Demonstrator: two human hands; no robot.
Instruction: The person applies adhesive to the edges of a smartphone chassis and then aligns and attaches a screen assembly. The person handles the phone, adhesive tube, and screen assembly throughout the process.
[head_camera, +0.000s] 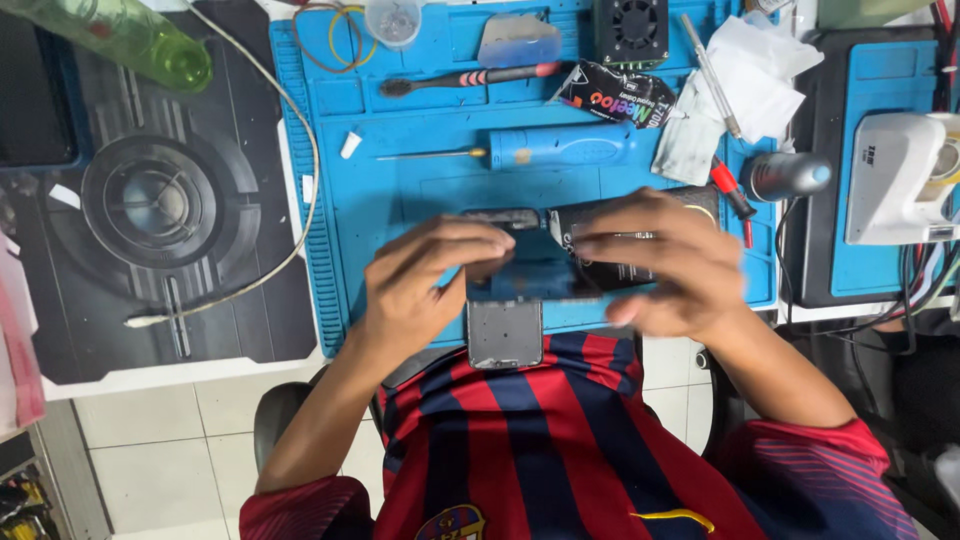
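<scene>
Black glossy packet (612, 96) lies above both hands (425, 285) (665, 262) gripping a phone (520, 285)

A single head-worn camera looks almost straight down from close above the person's chest, over both forearms, onto the near edge of the bench (150, 372); the blue work mat (420, 190) fills the upper middle, with floor tiles (170, 450) at lower left

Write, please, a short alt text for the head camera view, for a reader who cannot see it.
Seen from above, a person's left hand and right hand hold an opened phone over a blue work mat. A blue screwdriver and a brush lie on the mat.
</scene>
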